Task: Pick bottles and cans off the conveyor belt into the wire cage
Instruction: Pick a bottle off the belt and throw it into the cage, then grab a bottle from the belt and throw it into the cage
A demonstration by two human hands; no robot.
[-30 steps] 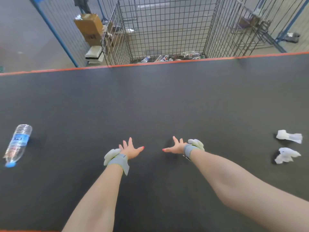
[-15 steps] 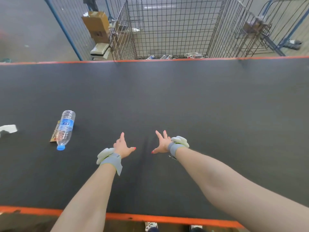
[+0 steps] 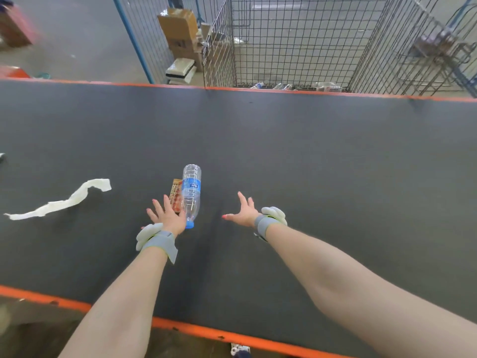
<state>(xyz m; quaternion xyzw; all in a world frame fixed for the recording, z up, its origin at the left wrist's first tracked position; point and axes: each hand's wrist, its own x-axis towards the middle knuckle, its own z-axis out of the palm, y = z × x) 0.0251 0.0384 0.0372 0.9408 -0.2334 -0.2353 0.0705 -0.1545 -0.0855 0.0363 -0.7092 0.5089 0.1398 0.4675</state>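
A clear plastic bottle with a blue label and blue cap lies on the dark conveyor belt, cap toward me. My left hand hovers with spread fingers just left of the bottle's cap end; whether it touches the bottle I cannot tell. My right hand is spread open a short way to the right of the bottle, holding nothing. The wire cage stands beyond the belt's far orange edge, with a few bottles on its floor.
A brown snack wrapper lies partly under the bottle's left side. A twisted strip of white paper lies on the belt at the left. Cardboard boxes and a blue-framed fence stand behind the belt at the left of the cage.
The bottle and wrapper have travelled right along the belt to between my hands. The white paper strip has come into view at the left. My hands have spread slightly.
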